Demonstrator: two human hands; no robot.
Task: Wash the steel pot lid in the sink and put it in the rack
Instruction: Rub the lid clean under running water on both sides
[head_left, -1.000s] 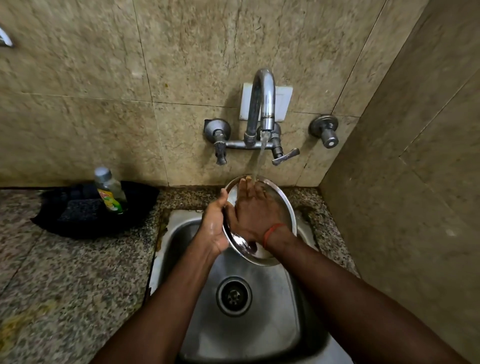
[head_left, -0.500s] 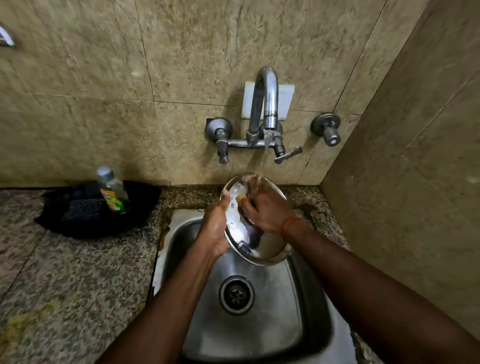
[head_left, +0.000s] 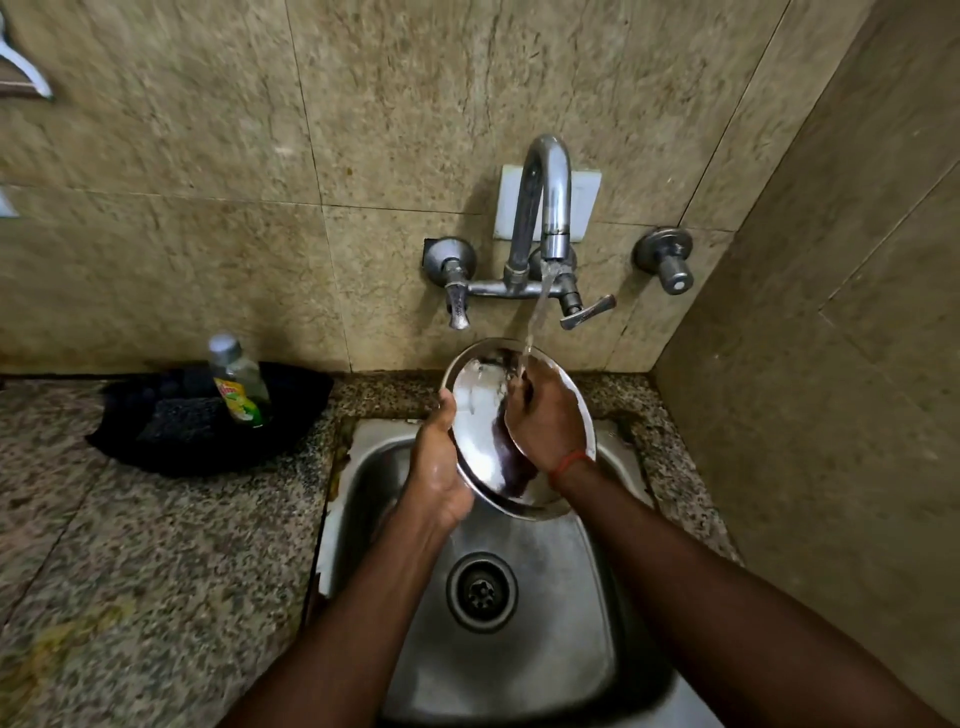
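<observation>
The round steel pot lid (head_left: 480, 415) is held tilted over the steel sink (head_left: 519, 649), under running water from the tap (head_left: 545, 208). My left hand (head_left: 436, 462) grips the lid's left rim. My right hand (head_left: 545, 415) lies flat on the lid's shiny face with its fingers curled near the top, where the water stream lands. A red thread circles my right wrist. No rack can be seen.
A dish-soap bottle (head_left: 239, 384) stands in a black tray (head_left: 171, 447) with a scrub pad on the granite counter (head_left: 130, 571) left of the sink. Tap handles (head_left: 587, 312) stick out from the tiled wall. A side wall (head_left: 831, 415) closes in on the right.
My right hand has slid from flat across the lid's middle up toward its top under the stream, fingers curling. The left hand keeps its grip on the rim.
</observation>
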